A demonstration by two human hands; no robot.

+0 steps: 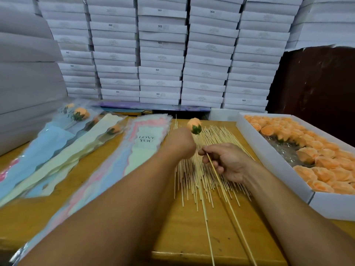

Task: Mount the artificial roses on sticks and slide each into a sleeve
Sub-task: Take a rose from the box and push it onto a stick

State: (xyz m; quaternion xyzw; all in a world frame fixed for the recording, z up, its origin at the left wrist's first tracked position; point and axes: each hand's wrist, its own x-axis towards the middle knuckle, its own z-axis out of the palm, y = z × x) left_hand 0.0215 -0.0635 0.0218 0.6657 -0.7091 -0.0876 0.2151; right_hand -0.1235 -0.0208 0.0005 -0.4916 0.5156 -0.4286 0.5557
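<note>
A wooden counter (184, 237) before stacked white boxes (161, 54). Left hand (180, 143) holds a rose (194, 126); right hand (226, 162) pinches a stick (226, 196) above spread sticks (199, 181).

"LOVE YOU" in dark capitals sits on the top sleeve (146, 139) of the stack in the middle of my table, two lines, clear as day. The same words, partly legible, show on a filled sleeve (74, 115) at the far left corner. "SGS" is printed on several white boxes (160, 26) stacked behind the far edge. Smaller print on those boxes is too faint for me to read.
</note>
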